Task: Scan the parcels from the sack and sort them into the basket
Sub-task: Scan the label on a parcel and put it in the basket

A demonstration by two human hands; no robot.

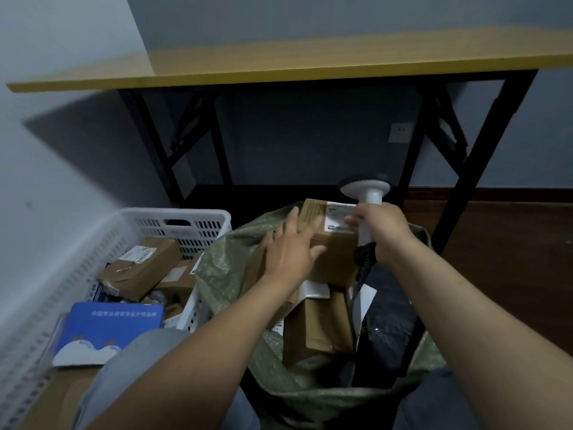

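In the green sack (pixel 235 268), at least two brown boxes (pixel 316 327) under one cable (pixel 356 293); over its far rim, one parcel (pixel 331 246) between left hand (pixel 291 248), fingers spread flat on it, and right hand (pixel 383 232), curled round one white scanner (pixel 367 193); leftward, one white basket (pixel 186 217) with one blue box (pixel 111 324) among brown packages (pixel 142 265); beyond, one folding table (pixel 279 66).

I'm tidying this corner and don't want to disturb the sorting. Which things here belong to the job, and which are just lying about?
Part of the job:
scanner, gripped by the right hand
brown parcel, under the left hand
green sack, more parcels inside
white basket, parcels already in it

Just there:
folding table
wall socket
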